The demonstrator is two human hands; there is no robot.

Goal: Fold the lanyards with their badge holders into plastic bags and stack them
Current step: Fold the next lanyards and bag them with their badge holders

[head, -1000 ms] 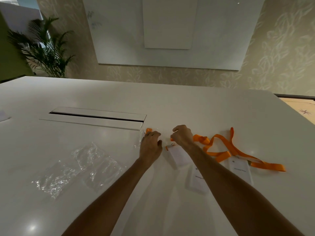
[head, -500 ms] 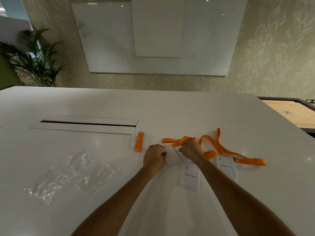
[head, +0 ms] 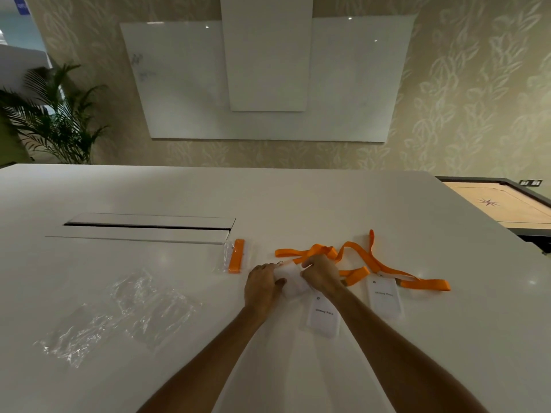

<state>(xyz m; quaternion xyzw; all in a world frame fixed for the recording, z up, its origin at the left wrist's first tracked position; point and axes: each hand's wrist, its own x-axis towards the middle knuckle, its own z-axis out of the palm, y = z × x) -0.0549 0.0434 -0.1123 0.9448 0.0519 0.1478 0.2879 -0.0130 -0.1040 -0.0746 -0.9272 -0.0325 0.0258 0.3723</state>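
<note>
On the white table point(head: 298, 204), my left hand point(head: 262, 286) and my right hand point(head: 320, 274) grip a white badge holder point(head: 290, 278) from either side. Its orange lanyard point(head: 310, 251) trails away behind my right hand. Two more badge holders lie nearby, one point(head: 323, 315) under my right forearm and one point(head: 384, 296) further right, with a tangled orange lanyard point(head: 417, 281) beside it. A packed bag with a folded orange lanyard point(head: 236, 256) lies to the left of my hands.
Several empty clear plastic bags point(head: 119, 317) lie spread at the front left. A long cable slot point(head: 149, 226) is set into the table behind them. A carrom board point(head: 501, 204) stands beyond the right edge, a potted plant point(head: 56, 120) at the far left.
Both hands left the packed bag and moved right and nearer to a badge holder, which they now grip. The camera tilted up.
</note>
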